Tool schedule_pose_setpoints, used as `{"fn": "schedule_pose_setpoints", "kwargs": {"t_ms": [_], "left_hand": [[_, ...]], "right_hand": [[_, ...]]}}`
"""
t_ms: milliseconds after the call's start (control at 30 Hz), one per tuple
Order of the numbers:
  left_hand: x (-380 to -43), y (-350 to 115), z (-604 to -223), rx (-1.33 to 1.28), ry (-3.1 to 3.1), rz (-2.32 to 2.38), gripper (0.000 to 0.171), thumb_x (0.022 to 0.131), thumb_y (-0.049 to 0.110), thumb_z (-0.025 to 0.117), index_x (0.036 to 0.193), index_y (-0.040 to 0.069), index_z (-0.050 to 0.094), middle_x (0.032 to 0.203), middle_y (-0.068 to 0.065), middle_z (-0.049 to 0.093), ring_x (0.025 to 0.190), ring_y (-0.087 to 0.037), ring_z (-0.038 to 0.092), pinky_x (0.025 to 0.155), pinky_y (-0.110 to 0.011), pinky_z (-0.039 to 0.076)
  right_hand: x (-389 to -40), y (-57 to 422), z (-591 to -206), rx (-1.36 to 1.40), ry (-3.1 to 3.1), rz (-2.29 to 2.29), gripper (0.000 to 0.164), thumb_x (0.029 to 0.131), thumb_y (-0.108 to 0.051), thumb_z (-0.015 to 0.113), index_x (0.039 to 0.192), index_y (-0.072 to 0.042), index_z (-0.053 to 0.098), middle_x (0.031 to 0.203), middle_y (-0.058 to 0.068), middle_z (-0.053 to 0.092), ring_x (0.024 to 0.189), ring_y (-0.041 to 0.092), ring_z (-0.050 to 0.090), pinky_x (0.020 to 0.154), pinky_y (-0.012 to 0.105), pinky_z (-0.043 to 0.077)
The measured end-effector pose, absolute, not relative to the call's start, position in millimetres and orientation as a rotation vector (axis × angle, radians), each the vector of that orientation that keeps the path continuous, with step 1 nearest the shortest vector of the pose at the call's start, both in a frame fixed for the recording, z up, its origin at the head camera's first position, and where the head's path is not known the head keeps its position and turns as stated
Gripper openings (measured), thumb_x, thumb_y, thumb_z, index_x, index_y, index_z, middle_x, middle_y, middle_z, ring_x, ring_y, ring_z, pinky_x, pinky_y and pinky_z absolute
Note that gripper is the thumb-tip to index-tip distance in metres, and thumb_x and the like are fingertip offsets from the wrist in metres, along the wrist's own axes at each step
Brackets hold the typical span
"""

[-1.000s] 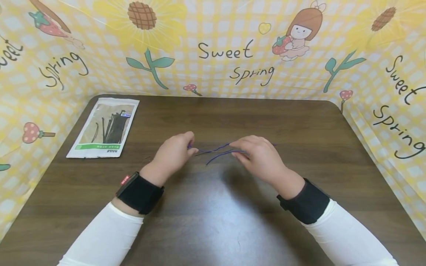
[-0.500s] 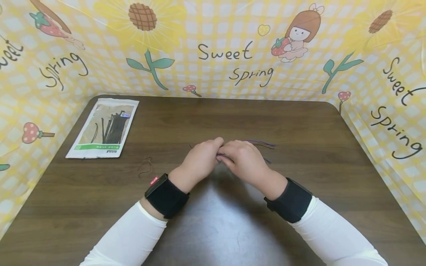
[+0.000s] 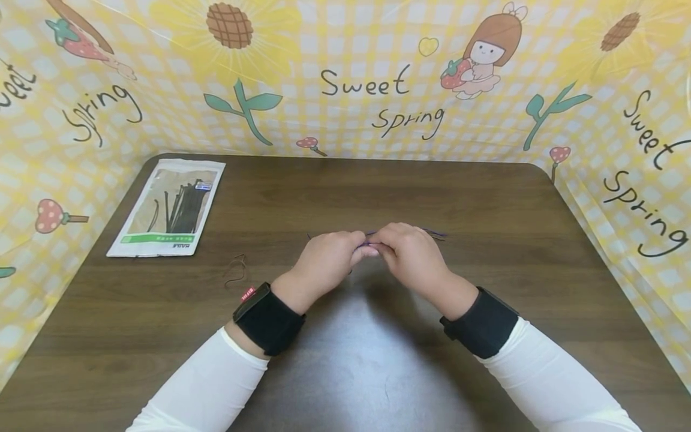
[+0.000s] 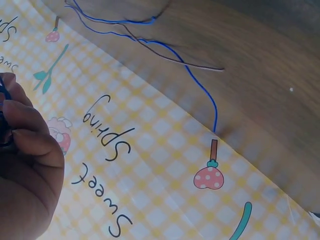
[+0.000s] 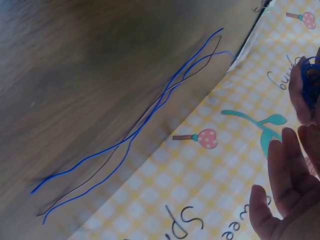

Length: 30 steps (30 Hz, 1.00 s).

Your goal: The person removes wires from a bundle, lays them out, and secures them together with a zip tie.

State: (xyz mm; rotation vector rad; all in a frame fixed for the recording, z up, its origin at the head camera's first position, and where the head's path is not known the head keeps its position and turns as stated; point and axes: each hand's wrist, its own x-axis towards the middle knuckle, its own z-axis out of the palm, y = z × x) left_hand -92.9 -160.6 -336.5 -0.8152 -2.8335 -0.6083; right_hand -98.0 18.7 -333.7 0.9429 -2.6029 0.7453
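Observation:
My left hand (image 3: pixel 326 261) and right hand (image 3: pixel 417 261) meet above the middle of the table. A bundle of blue wire (image 5: pixel 311 82) is gripped in the left hand's fingers, partly hidden. A short bit of blue wire (image 3: pixel 366 244) shows between both hands, and the right thumb and forefinger pinch at it. In the right wrist view those two fingertips are out of frame; the other right fingers (image 5: pixel 282 170) extend loosely. Below the hands, blue wires (image 5: pixel 134 134) and a brown wire (image 4: pixel 170 60) lie crossed lengthwise on the table.
A white packet (image 3: pixel 186 246) with a window showing black cable ties lies at the table's back left. A thin brown strand (image 3: pixel 243 264) lies left of the hands. Yellow checked cloth (image 3: pixel 345 36) stands around the back and sides.
My left hand has moved right and met the right hand, uncovering the thin brown strand. The right hand dipped left, then drew back slightly. The wires on the table are now mostly covered.

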Motion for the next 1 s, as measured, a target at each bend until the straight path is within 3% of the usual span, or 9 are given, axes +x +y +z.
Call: {"fn": "schedule_pose_setpoints", "kwargs": {"t_ms": [267,433,633,1000], "left_hand": [[-93.8,-160.8,-338.0,-0.857,-2.900,-0.537,0.026,0.102,0.024,0.050,0.079,0.010,0.054,0.062,0.002,0.040,0.054,-0.013,0.041,0.047,-0.027,0.034],[-95.3,-161.9,-339.0,-0.830,-2.938,-0.528,0.028,0.100,0.021,0.051,0.074,0.013,0.050,0.063,0.003,0.039,0.055,-0.012,0.040,0.047,-0.025,0.032],[-96.8,-161.2,-340.6,-0.858,-2.951,-0.531,0.028,0.100,0.022,0.051,0.074,0.013,0.053,0.065,0.002,0.043,0.058,-0.014,0.044,0.050,-0.028,0.038],[-95.6,-158.4,-340.9,-0.894,-2.939,-0.484,0.028,0.100,0.022,0.052,0.073,0.013,0.052,0.064,0.002,0.042,0.058,-0.014,0.044,0.050,-0.028,0.037]], "right_hand": [[-103.0,27.5,-337.0,0.948,-2.583,0.657,0.004,0.086,-0.010,0.072,0.090,-0.009,0.072,0.090,0.003,0.070,0.085,0.022,0.065,0.072,0.038,0.052],[-106.0,32.8,-338.5,0.900,-2.601,0.653,0.004,0.086,-0.010,0.072,0.089,-0.008,0.073,0.090,0.004,0.070,0.084,0.022,0.064,0.072,0.038,0.052],[-108.9,33.0,-339.3,0.928,-2.538,0.752,0.006,0.084,-0.008,0.073,0.090,-0.007,0.074,0.087,0.005,0.071,0.083,0.022,0.065,0.074,0.036,0.053],[-110.3,32.5,-337.2,1.010,-2.460,0.750,0.008,0.079,-0.007,0.078,0.086,-0.006,0.075,0.082,0.003,0.070,0.078,0.020,0.065,0.067,0.033,0.053]]}}
